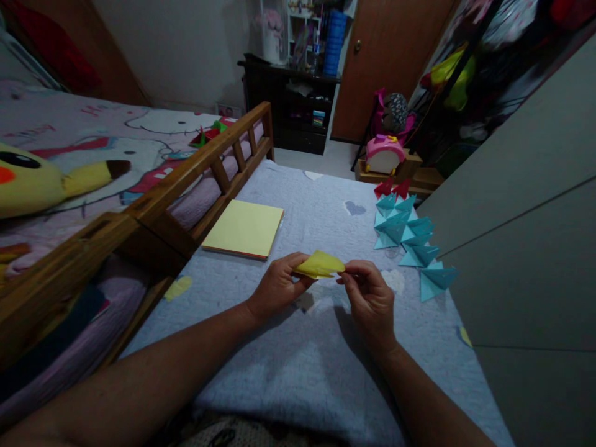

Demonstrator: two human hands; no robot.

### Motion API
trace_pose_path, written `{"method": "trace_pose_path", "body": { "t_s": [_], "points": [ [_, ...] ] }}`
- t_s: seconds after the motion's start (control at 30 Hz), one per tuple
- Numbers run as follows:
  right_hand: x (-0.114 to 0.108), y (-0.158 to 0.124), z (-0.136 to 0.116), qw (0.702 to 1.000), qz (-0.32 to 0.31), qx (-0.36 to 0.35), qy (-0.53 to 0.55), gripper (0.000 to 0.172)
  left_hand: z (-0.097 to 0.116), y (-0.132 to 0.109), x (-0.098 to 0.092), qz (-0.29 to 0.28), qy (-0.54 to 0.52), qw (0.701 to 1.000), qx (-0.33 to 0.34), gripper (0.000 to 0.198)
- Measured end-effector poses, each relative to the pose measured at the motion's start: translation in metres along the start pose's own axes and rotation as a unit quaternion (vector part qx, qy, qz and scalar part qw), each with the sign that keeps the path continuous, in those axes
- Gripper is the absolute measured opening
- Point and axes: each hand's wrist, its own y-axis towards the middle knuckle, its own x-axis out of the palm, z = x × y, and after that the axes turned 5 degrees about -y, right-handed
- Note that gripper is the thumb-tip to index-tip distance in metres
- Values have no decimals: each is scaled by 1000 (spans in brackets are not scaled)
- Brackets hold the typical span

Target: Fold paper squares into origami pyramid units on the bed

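A folded yellow origami paper (320, 264) is held above the bedspread between both hands. My left hand (282, 280) grips its left end, thumb below and fingers behind. At the paper's right tip, my right hand (370, 298) pinches the narrow end between thumb and fingertips. To the left lies a square stack of origami paper (246, 227), pale yellow on top. Several folded blue paper pieces (393, 225) stand in a cluster on the right, with red folded pieces (392, 187) behind them.
The blue patterned bedspread (316, 192) lies under my hands. A wooden bed rail (200, 164) runs along the left, with a yellow plush toy (37, 183) beyond it. Pale cabinet doors (526, 261) border the right side. A pink toy case (385, 154) sits past the far edge.
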Motion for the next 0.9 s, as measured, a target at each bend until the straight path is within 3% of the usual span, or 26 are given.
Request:
{"method": "trace_pose_path", "body": {
  "t_s": [0.53,0.9],
  "points": [
    [3,-5,-1,1000,11,8,11,19,3,-2,0,18,9,1000,19,12],
    [-1,-2,-4,999,8,-2,-35,8,4,0,2,9,-44,999,-11,14]
  ]
}}
